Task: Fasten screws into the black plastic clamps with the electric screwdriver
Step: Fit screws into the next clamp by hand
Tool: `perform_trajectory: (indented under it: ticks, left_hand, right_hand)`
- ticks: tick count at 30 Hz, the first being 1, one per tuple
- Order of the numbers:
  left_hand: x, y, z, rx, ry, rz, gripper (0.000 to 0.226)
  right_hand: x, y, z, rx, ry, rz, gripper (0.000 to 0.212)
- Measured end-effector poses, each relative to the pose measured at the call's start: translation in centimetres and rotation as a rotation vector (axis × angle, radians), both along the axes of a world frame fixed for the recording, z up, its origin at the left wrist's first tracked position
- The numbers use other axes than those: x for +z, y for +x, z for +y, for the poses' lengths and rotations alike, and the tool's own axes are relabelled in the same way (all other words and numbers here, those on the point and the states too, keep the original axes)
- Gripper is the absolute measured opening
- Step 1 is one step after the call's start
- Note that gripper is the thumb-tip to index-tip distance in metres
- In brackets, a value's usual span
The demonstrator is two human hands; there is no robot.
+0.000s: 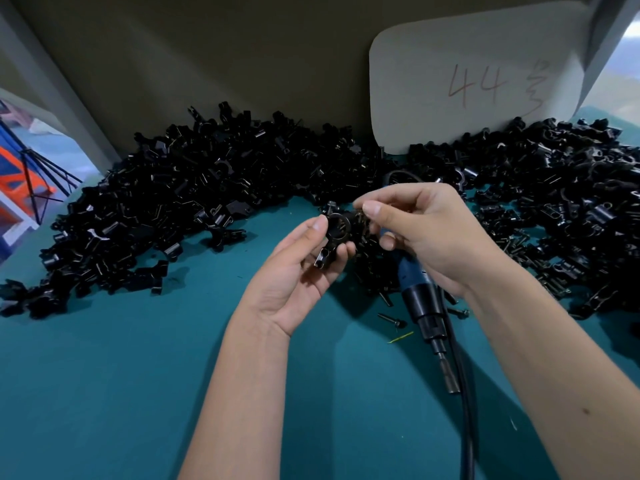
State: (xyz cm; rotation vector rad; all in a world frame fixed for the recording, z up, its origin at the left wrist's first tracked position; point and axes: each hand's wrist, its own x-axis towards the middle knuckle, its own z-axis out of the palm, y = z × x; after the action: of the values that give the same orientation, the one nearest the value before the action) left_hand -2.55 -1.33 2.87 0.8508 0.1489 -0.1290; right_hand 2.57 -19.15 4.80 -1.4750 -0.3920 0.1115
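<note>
Left hand palm-up pinching clamp, right hand pinching screw

clamps heaped behind hands, screwdriver beneath

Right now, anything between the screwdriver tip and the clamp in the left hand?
Nothing solid visible. The screwdriver lies under the right hand, tip toward the camera, away from the clamp held by the left hand.
</note>
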Motion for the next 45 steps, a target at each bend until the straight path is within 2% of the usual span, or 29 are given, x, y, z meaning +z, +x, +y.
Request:
perform_trajectory:
  ticks: [6,8,11,15,17,20,25,29,34,38,41,43,45]
  left_hand:
    - [0.1,0.2,-0.7,-0.049,-0.136,0.026,0.018]
    - [0.0,0.2,-1.1,-0.05,-0.159,0.03,0.018]
    - [-0.2,0.4,-1.6,-0.064,-0.174,0.028,0.018]
    - [-0.2,0.5,-1.6,-0.083,-0.23,-0.002,0.021]
    - [-0.3,0.5,-1.5,-0.079,-0.234,-0.005,0.02]
    - [-0.5,0.5,-1.5,-0.071,-0.191,-0.013,0.019]
    - [-0.8,0.7,-1.3,-0.059,0.014,-0.11,0.015]
    - [-1.0,0.7,-0.9,-0.062,0.114,-0.211,0.022]
    - [-1.3,1.0,-1.0,-0.023,0.146,-0.27,0.03]
    - [-1.7,1.2,-1.0,0.01,0.198,-0.315,0.021]
    - [-1.6,1.2,-1.3,0.027,0.2,-0.326,0.031]
    - [-1.6,1.2,-1.6,0.047,0.222,-0.312,0.027]
    - [-1.5,1.2,-2.0,0.049,0.26,-0.299,0.015]
  right_hand:
    - [0.0,-0.4,0.0,0.052,0.001,0.043,0.013]
    - [0.1,-0.5,0.2,0.007,0.013,0.055,0.009]
    - [0.0,-0.6,0.4,-0.073,0.051,0.062,0.024]
    - [0.1,-0.9,0.4,0.073,0.148,0.108,0.01]
    - [0.1,-0.9,0.6,0.019,0.106,0.083,0.013]
    - [0.0,-0.8,0.9,-0.086,0.094,0.08,0.029]
    - [0.0,-1.0,0.9,0.0,0.015,0.028,0.015]
    - [0.2,-1.0,1.5,-0.041,0.016,-0.045,0.012]
    - [0.3,-1.1,2.0,-0.161,0.022,-0.111,0.015]
    - [0.0,-1.2,2.2,-0.187,-0.011,-0.169,0.013]
    - [-0.1,-1.2,2.1,-0.179,-0.017,-0.213,0.013]
    - [-0.1,-1.3,2.2,-0.253,-0.031,-0.223,0.011]
    - [-0.5,-1.3,2.6,-0.396,-0.064,-0.209,0.02]
